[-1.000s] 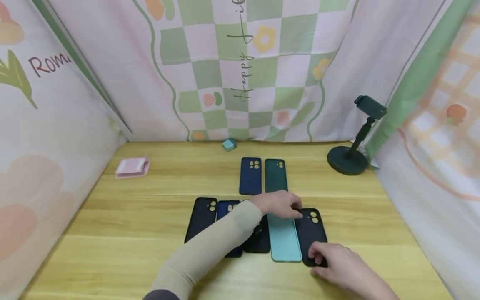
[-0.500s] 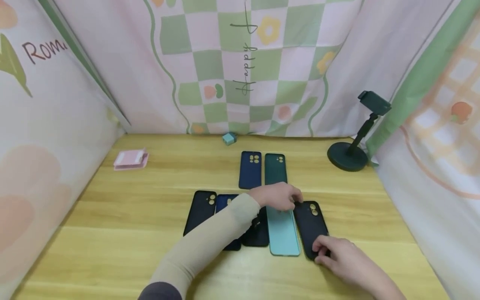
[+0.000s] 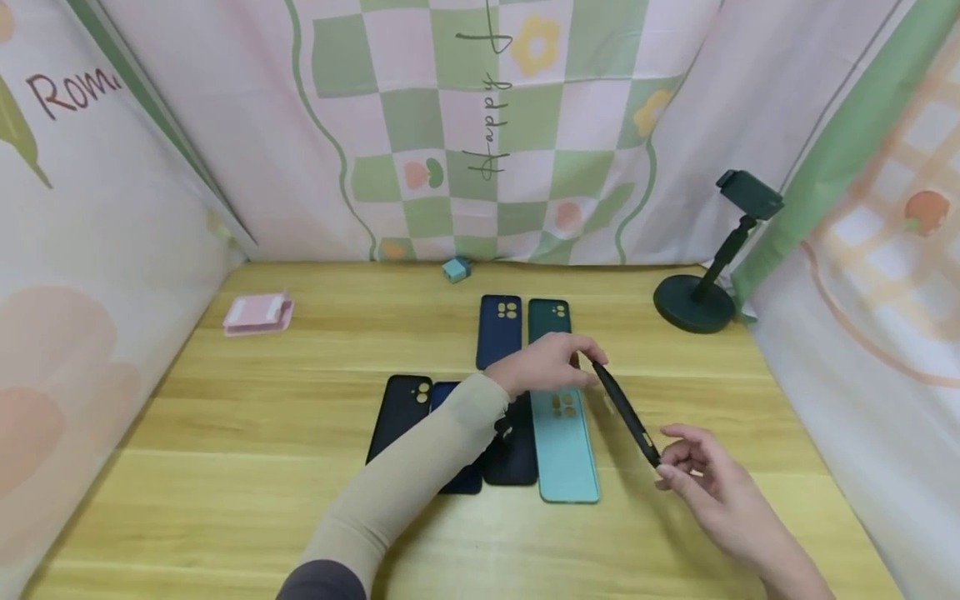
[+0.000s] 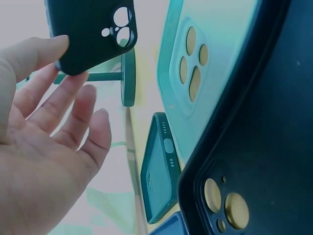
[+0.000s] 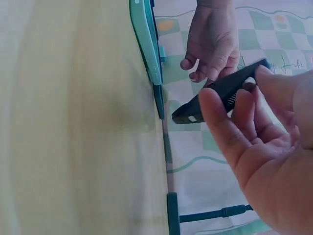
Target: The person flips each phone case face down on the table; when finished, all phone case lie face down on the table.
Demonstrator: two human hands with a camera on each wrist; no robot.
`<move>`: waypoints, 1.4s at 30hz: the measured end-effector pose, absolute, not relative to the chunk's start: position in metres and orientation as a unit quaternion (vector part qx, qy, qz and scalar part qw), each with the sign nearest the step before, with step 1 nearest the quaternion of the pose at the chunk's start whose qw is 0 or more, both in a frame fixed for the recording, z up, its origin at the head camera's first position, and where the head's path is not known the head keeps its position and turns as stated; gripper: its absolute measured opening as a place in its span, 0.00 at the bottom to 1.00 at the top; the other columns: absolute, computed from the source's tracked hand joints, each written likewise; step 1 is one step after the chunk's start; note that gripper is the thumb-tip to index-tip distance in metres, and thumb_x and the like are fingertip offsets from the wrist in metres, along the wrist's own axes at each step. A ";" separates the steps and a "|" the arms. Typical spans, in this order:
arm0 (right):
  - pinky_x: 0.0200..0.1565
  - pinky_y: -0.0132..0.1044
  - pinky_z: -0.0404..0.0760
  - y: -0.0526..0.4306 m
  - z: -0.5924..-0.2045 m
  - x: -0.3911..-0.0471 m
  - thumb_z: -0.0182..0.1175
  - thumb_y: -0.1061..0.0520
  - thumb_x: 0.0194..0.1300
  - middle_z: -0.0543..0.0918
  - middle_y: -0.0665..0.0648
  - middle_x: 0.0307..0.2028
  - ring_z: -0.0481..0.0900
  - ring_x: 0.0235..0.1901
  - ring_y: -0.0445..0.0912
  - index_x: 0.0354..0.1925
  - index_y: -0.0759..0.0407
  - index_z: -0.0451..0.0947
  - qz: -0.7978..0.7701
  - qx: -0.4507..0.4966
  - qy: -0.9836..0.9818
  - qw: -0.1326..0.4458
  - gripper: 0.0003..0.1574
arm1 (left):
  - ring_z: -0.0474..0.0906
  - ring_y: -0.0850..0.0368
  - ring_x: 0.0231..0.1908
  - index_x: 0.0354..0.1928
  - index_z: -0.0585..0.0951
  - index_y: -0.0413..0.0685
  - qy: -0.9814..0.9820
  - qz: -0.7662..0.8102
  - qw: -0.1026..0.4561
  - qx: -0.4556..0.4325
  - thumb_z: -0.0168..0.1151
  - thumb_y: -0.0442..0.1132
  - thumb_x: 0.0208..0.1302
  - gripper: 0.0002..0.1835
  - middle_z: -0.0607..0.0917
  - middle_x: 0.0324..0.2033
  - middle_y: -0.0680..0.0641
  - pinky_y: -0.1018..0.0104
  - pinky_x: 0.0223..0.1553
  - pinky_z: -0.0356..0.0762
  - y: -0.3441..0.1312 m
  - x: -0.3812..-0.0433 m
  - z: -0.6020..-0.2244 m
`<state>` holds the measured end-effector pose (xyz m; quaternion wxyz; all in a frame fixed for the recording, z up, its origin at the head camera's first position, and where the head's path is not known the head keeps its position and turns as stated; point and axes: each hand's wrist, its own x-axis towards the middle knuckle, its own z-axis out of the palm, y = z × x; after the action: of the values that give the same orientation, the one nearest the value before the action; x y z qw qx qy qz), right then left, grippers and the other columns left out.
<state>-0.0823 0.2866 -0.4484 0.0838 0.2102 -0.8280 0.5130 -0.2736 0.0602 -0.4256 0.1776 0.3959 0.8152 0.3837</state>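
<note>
Between my two hands a black phone case (image 3: pixel 626 412) is held up off the table, tilted on its edge. My left hand (image 3: pixel 551 364) pinches its far corner between thumb and fingers, as the left wrist view confirms on the case (image 4: pixel 88 29). At the near end, my right hand (image 3: pixel 716 492) grips it with thumb and fingertips. A turquoise case (image 3: pixel 567 458) lies just left of it. Further left lie a black case (image 3: pixel 513 458), a blue case (image 3: pixel 465 479) and another black case (image 3: pixel 401 412), partly covered by my left forearm. Behind are a navy case (image 3: pixel 499 333) and a dark green case (image 3: pixel 549 318).
On the wooden table (image 3: pixel 247 500), a pink item (image 3: pixel 258 312) lies at the back left. A small turquoise block (image 3: pixel 456 268) sits by the rear curtain (image 3: pixel 412 117). A dark stand (image 3: pixel 693 302) with a tilted head stands at the back right.
The rightmost black case was flat on the table; both hands have lifted it and turned it onto its edge. The right hand has moved up slightly. The other cases stay put.
</note>
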 end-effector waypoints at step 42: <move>0.32 0.34 0.75 0.306 -0.448 -0.069 0.58 0.43 0.71 0.80 0.53 0.40 0.81 0.35 0.40 0.63 0.55 0.65 0.366 -0.001 -0.920 -0.142 0.30 | 0.78 0.66 0.51 0.63 0.77 0.58 0.812 0.362 0.259 0.379 0.60 0.50 0.70 0.21 0.81 0.52 0.61 0.77 0.45 0.72 0.097 -0.263 -0.426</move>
<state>-0.0694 0.3060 -0.4476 -0.1416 -0.0008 -0.9200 0.3655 -0.2634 0.0972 -0.4263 0.2589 0.3791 0.8115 0.3615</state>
